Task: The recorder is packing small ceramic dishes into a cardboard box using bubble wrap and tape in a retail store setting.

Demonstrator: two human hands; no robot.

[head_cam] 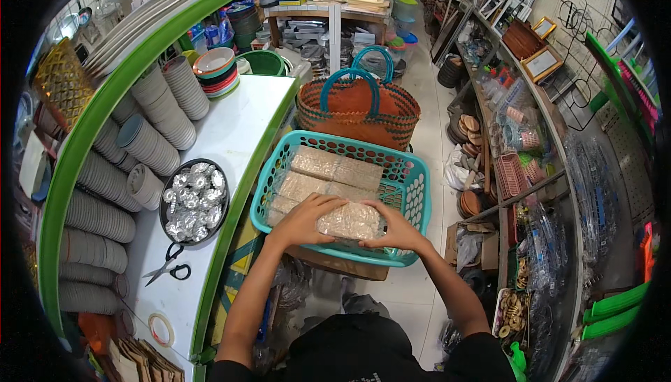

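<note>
A turquoise plastic basket [422,193] with round holes in its walls lies before me. Several tan blocks in clear plastic wrap [335,167] are packed in rows over its left and middle part. At the near side, my left hand [309,219] and my right hand [393,227] grip one wrapped block [350,221] from its two ends. That block is inside or just above the basket; I cannot tell whether it rests on the bottom. The basket's bare grid floor shows at the right.
Beyond stands a woven bag [361,104] with blue handles. On the white shelf [251,104] at left are a black bowl of foil-like pieces [194,201], scissors [170,266], a tape roll [161,329] and stacked cups [99,214]. Crowded shelving [503,198] lines the right.
</note>
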